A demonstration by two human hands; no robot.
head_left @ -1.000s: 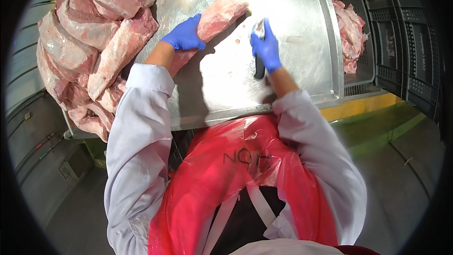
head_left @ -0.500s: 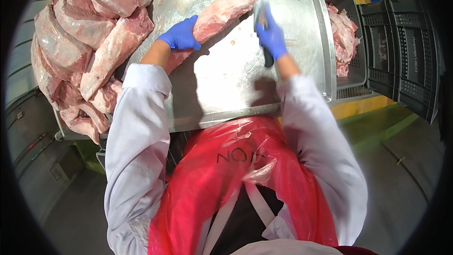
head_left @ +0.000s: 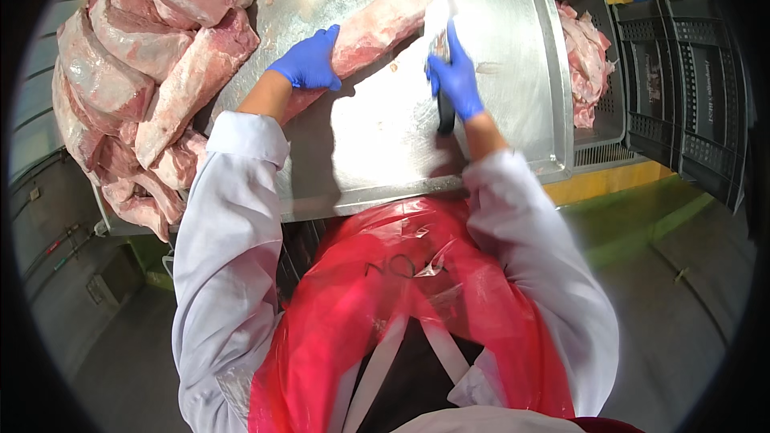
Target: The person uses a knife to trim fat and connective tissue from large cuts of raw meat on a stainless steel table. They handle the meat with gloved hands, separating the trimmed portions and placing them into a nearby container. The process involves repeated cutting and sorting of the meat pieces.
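Note:
A long pale-pink meat loin lies slantwise on the metal work table. My left hand, in a blue glove, is closed round the loin's near-left part with the thumb along its side. My right hand, also blue-gloved, is wrapped round a knife with a black handle. Its blade, blurred and bright with glare, points away from me beside the loin's far right end. Whether the blade touches the meat I cannot tell.
A big heap of raw meat pieces rises on the left, close to my left forearm. Beyond the table's right rim stands a grey crate holding pale meat trimmings. Black stacked crates stand farther right.
My right hand and the knife have drawn slightly toward me and to the left. My left hand and the loin stay nearly where they were.

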